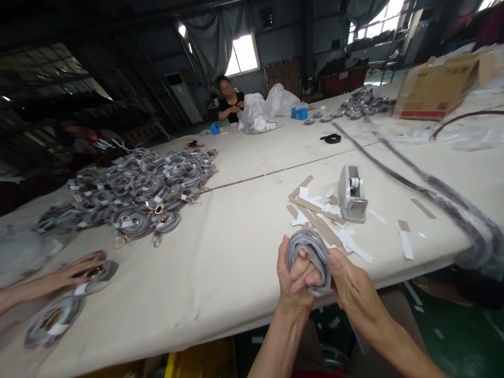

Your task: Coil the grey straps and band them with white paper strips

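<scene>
A grey coiled strap, apparently in clear plastic, is held up at the table's front edge. My left hand is closed on it, its fingers curled through the coil's middle and its thumb along the left side. On the right side of the coil, my right hand presses with the thumb; its other fingers are mostly hidden behind. Just beyond stands a grey tape dispenser, beside scattered white and brown paper strips. Long grey straps in plastic lie uncoiled to the right and hang over the edge.
A large heap of coiled straps covers the table's left part. Another person's hand touches coils at the left edge. A cardboard box stands back right. Plastic bags and a blue dispenser sit at the far side, near a seated person.
</scene>
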The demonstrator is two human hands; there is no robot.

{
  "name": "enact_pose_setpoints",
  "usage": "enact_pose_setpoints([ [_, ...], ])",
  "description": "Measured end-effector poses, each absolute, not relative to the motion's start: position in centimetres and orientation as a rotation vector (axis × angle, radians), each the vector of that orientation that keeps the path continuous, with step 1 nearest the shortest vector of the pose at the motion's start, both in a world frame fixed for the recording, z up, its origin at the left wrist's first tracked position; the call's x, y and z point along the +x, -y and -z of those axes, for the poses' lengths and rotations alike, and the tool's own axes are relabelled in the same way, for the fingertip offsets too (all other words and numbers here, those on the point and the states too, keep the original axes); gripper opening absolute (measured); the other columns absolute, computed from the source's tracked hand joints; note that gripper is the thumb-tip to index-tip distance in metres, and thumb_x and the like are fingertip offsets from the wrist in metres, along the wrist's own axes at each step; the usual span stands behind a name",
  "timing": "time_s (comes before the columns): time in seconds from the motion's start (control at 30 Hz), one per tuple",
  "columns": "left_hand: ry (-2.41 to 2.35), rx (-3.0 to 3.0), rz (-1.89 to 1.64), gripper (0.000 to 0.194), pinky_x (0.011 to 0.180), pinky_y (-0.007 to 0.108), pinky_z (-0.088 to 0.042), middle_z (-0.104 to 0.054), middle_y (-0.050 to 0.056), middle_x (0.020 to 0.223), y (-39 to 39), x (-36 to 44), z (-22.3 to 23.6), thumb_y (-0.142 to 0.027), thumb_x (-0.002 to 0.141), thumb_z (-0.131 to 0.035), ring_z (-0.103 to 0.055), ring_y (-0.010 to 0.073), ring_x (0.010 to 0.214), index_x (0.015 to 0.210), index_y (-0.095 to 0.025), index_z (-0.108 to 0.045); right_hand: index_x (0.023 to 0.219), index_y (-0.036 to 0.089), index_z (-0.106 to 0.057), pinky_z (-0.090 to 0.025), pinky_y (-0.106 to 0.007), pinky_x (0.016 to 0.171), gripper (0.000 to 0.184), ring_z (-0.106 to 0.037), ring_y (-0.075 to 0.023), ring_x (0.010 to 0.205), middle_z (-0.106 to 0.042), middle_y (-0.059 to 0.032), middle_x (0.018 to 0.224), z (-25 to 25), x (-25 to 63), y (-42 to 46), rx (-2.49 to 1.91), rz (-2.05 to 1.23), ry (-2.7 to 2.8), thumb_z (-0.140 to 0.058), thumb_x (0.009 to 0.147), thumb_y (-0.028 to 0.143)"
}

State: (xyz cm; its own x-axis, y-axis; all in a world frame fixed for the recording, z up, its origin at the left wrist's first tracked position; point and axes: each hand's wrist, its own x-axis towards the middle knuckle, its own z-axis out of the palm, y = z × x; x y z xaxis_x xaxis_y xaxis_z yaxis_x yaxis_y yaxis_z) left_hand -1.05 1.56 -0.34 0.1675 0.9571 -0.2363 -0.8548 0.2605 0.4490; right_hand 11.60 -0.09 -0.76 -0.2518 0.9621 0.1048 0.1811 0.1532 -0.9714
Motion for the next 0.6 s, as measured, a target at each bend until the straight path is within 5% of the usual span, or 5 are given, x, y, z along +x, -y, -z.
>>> enact_pose_setpoints([
  [0.13,-0.474,0.12,-1.413,0.059,0.039,0.014,-0.026,-0.013,-0.012,0.038,-2.0,-0.1,0.0,-0.053,0.099,-0.024,-0.002,0.0037,0.032,0.063,-0.017,-0.053,0.096,0.024,-0.054,-0.043,-0.029,0.081,0.037,-0.057,-0.0206,0.089,-0.061,-0.0038,0.093,1.7,10.6,0.7,-1.15,-1.017,1.635,-0.034,0.101,0.054],
  [0.33,-0.416,-0.048,-1.523,0.06,0.043,0.014,-0.036,-0.018,-0.007,0.032,-1.9,1.0,0.9,-0.061,0.087,-0.048,-0.032,0.0061,0.034,0.045,-0.018,-0.044,0.089,0.024,-0.053,-0.045,-0.029,0.069,0.039,-0.062,-0.0195,0.076,-0.064,-0.0017,0.081,3.3,9.0,0.1,-1.285,-0.81,1.562,-0.031,0.101,0.054],
  [0.6,-0.543,0.13,-1.83,0.03,0.071,0.023,-0.051,-0.061,-0.003,0.065,-2.3,-0.4,2.5,-0.044,0.079,-0.071,-0.059,0.0099,0.063,0.07,-0.016,-0.064,0.096,0.021,-0.051,-0.045,-0.029,0.057,0.025,-0.064,-0.0198,0.068,-0.063,-0.0023,0.077,4.0,8.2,-1.8,-1.181,-0.411,1.794,-0.032,0.102,0.035],
])
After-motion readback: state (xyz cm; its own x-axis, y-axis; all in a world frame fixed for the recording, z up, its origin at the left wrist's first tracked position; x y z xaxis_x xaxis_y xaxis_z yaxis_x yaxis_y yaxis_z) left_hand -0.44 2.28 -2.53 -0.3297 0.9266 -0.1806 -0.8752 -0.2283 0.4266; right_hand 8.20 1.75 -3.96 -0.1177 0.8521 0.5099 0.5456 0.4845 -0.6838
